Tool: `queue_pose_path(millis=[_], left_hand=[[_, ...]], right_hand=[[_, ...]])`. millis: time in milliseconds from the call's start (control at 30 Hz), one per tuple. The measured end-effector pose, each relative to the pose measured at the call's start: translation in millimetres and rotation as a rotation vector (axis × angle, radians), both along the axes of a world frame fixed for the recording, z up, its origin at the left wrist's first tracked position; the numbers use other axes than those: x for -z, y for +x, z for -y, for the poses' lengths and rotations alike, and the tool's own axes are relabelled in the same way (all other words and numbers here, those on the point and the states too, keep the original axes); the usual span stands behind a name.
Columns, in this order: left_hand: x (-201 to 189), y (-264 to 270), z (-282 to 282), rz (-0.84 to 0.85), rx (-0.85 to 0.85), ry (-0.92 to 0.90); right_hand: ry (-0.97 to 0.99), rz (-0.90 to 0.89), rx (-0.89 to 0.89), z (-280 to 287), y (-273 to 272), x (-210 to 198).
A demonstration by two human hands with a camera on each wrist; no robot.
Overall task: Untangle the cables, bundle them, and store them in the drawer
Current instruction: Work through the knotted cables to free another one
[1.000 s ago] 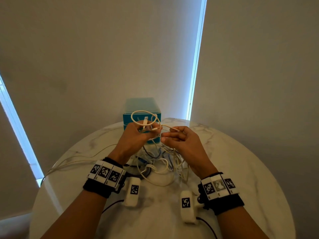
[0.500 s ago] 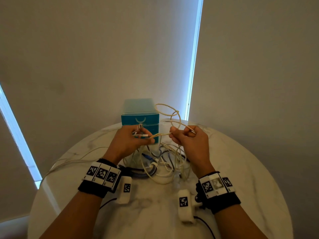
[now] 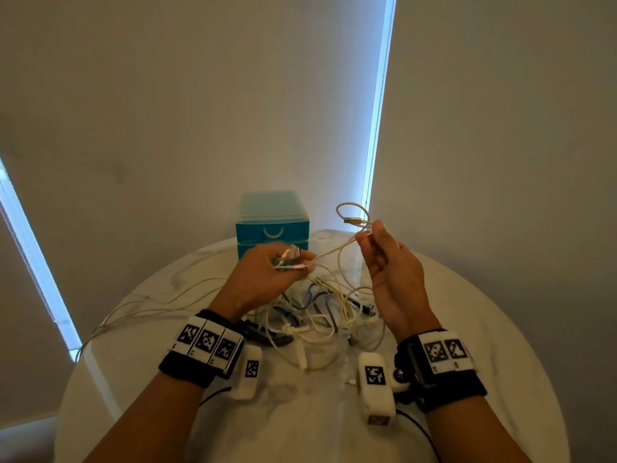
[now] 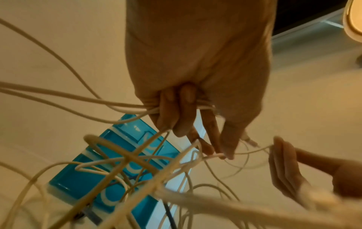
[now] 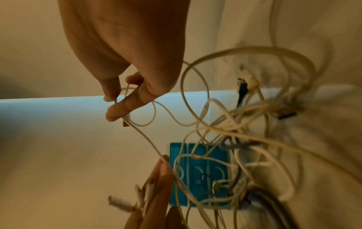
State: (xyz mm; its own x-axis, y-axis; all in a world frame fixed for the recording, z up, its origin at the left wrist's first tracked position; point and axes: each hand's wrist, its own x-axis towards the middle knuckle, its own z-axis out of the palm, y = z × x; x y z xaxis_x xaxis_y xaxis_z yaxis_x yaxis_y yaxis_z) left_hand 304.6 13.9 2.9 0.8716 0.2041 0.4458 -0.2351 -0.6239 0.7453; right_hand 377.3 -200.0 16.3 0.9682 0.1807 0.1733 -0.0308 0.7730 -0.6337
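A tangle of white and blue cables [image 3: 320,315] lies on the round marble table [image 3: 467,312] between my wrists. My left hand [image 3: 267,275] is raised over the pile and grips several white cable ends [image 3: 293,259], their plugs sticking out past the fingers [image 4: 176,117]. My right hand [image 3: 384,259] is lifted higher to the right and pinches a looped white cable [image 3: 354,215] near its gold plug, thumb against forefinger [image 5: 117,111]. That cable runs taut across to my left hand. The teal drawer box [image 3: 272,222] stands at the table's back edge.
Long pale cables [image 3: 140,305] trail off the left side of the table. Grey walls close in behind, with bright window strips [image 3: 377,111] at right and left. Bare marble shows in front of my wrists and along the right side.
My right hand has pulled the looped cable up and to the right, away from my left hand. The gap between the hands has widened and the cable between them is stretched.
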Motion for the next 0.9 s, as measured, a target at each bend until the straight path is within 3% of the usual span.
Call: queue_pose_path(millis=[100,333,433,567,667,900], left_hand=[[2.5,1.1,-0.4,0.011,-0.056,0.02],[-6.7,-3.0,-4.7,0.114,-0.097,-0.251],[-9.4,-4.9,-1.3,0.149,-0.06,-0.358],[-11.2,-8.0,-0.2,0.16,0.009,-0.357],[-12.6,-7.7,-3.8,0.145,0.034,-0.321],[-8.7,-12.9,-8.6,-0.128,0.229,-0.168]], right_hand=[[0.067,0.012,-0.119,-11.5,-4.5,4.4],[-0.546,0.213,-0.158,-47.2,-17.5,38.9],[-0.698,0.316,-0.118,-56.5,-26.0,47.1],[-0.687,0.342,0.0,-55.0,-29.4,43.5],[-0.634,0.318,-0.016,-50.4,-28.3,40.2],[-0.66,0.287,0.098,-46.3,-21.2,43.4]])
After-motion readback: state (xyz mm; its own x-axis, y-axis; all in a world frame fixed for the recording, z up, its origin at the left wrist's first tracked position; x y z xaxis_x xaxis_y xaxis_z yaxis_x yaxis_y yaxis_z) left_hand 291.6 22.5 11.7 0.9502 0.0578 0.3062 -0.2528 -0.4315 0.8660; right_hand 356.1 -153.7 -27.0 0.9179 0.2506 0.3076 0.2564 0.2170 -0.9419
